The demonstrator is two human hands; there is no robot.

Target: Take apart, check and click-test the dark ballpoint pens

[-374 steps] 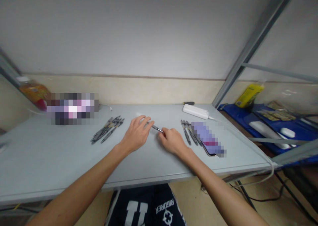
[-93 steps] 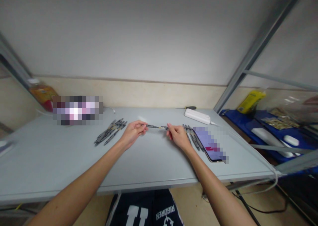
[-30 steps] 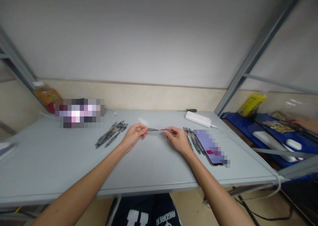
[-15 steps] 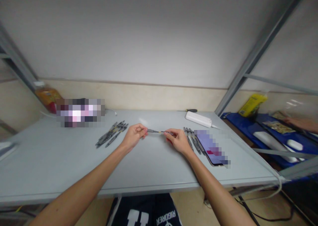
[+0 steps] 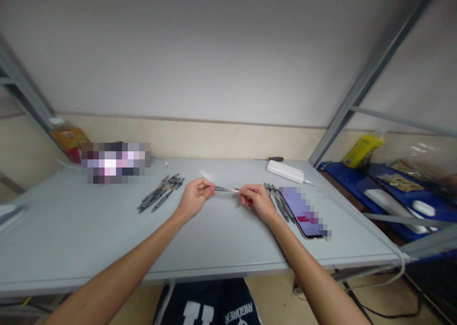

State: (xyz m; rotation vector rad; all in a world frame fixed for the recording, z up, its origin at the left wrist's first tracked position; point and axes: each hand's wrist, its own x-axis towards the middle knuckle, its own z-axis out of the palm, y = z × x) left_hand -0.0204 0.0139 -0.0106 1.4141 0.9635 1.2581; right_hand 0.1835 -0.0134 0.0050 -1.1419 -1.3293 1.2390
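Observation:
A thin dark pen [image 5: 225, 190] is held level above the grey table [image 5: 107, 239], one end in each hand. My left hand [image 5: 194, 199] pinches its left end with curled fingers. My right hand [image 5: 257, 202] grips the right end, fingers closed. A pile of several dark pens [image 5: 160, 193] lies on the table left of my left hand. A short row of pens [image 5: 276, 200] lies just right of my right hand, beside a phone [image 5: 303, 212].
A white power adapter [image 5: 284, 171] and a small screwdriver [image 5: 273, 159] lie at the back right of the table. A blue-topped shelf [image 5: 360, 182] with a yellow packet [image 5: 362, 150] stands to the right. An orange packet [image 5: 67, 139] is at the back left.
Both hands stay on the pen. Over the last second they have drawn slightly closer together and the visible stretch of pen between them is a little shorter.

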